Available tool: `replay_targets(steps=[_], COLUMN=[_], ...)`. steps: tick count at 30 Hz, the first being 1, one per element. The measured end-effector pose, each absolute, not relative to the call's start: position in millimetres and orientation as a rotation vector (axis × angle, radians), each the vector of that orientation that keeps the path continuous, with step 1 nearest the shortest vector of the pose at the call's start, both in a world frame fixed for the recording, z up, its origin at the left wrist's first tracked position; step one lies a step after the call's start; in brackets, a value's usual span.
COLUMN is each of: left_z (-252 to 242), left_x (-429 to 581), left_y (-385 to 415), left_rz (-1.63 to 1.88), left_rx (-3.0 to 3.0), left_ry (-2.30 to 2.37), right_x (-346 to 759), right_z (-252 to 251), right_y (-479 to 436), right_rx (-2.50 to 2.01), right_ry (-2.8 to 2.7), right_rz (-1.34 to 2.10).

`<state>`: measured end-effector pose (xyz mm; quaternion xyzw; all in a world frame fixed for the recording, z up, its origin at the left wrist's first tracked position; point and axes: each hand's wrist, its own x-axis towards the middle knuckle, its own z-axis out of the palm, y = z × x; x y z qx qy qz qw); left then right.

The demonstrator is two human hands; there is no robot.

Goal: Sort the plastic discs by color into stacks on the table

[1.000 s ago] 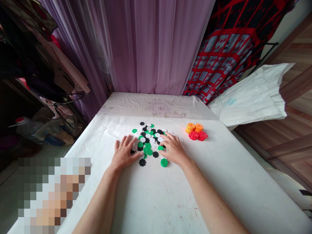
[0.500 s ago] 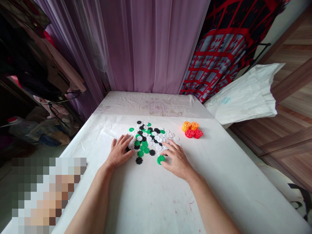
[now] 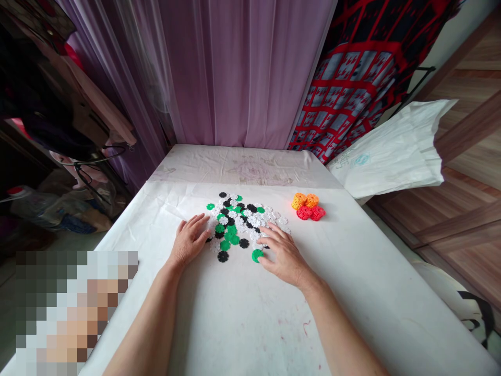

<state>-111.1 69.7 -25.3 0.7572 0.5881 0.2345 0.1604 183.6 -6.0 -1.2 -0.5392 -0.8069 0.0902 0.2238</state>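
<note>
A loose pile of notched plastic snowflake discs in white, black and green lies on the white-covered table. At its left edge my left hand rests with fingers stretched out, holding nothing. My right hand is spread over the pile's right side, its fingertips on or just above white discs. By its thumb tip sits a green disc, touching or nearly so. A lone black disc lies at the near edge of the pile. To the right stand orange disc stacks and red disc stacks, grouped together.
The table reaches back to a purple curtain. A white bag leans by its right side. Clothes hang at the left, above a plastic bottle. A blurred patch covers the lower left.
My left hand has drawn slightly left, away from the discs, uncovering a little of the pile's edge. My right hand stays nearly still. The green discs by its thumb now look like one.
</note>
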Motion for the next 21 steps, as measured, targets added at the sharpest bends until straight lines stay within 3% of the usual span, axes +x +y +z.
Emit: replay_targets(steps=[10,21], left_z=[-31,-36], left_x=[-112,-111], left_y=[74,78], left_rz=[0.936,0.982], left_rx=[1.891,2.04], left_ry=[1.786,1.723], right_x=[130,118], right_z=[29,29], right_y=[31,39], right_rx=[-1.431,-1.772], right_ry=[-2.444,-2.423], right_rz=[0.373,0.455])
